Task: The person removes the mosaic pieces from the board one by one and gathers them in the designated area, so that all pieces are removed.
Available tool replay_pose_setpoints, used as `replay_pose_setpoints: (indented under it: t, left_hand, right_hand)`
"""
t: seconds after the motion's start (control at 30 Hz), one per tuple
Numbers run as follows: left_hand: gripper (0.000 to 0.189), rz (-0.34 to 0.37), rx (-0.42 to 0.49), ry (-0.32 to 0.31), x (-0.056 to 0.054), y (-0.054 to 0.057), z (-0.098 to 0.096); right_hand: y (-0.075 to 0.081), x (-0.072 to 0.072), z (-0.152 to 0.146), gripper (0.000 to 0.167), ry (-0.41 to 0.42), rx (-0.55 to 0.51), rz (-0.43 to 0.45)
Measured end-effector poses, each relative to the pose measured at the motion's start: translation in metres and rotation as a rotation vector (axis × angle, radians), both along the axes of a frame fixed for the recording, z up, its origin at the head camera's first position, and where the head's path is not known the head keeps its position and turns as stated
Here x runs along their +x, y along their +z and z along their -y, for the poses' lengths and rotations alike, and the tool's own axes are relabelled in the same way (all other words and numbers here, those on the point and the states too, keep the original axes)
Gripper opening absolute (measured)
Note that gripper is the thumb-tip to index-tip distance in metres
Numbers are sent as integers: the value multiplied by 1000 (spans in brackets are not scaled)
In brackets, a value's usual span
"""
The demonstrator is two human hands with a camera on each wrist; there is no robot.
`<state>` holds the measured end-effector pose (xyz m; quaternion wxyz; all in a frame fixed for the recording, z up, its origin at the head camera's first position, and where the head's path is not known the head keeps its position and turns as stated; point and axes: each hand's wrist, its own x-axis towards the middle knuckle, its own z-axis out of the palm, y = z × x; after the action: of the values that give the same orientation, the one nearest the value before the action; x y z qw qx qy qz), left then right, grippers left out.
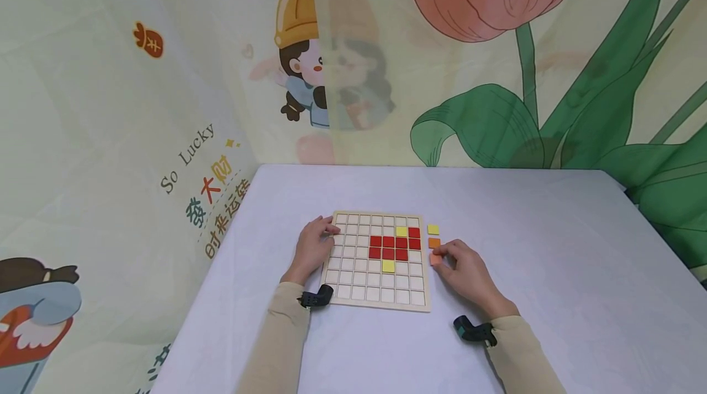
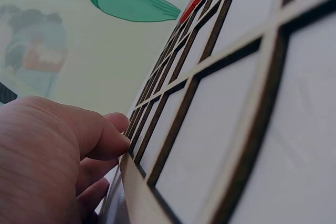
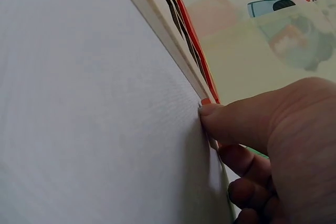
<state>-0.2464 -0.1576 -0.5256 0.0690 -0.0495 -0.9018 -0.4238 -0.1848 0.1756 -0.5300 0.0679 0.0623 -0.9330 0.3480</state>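
Note:
A square wooden grid board (image 1: 353, 291) lies flat on the table. Several red tiles (image 1: 388, 253) fill cells right of its middle, with one yellow tile (image 1: 401, 232) above them and another below. My left hand (image 1: 312, 250) holds the board's left edge, thumb and fingertips at the rim in the left wrist view. Beside the right edge, my right hand (image 1: 468, 271) pinches a light orange tile (image 1: 435, 259) between thumb and fingers; the fingers partly hide it. Just above it on the table lie a darker orange tile (image 1: 434, 243) and a yellow tile (image 1: 433, 229).
A white cloth covers the table (image 1: 525, 216). Patterned curtains (image 1: 364, 75) hang behind and to the left. Each wrist wears a black camera strap, such as the right wrist camera (image 1: 472, 330).

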Motion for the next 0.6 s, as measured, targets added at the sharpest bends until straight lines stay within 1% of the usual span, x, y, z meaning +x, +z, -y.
replay_pose_setpoints:
  t: [0.3, 0.6]
  left_hand:
    - [23, -22, -14, -12, 0, -1, 1]
    - [24, -15, -7, -8, 0, 0, 0]
  right_hand:
    - [0, 0, 2, 24, -18, 5, 16]
    - [-1, 0, 3, 24, -18, 11, 10]
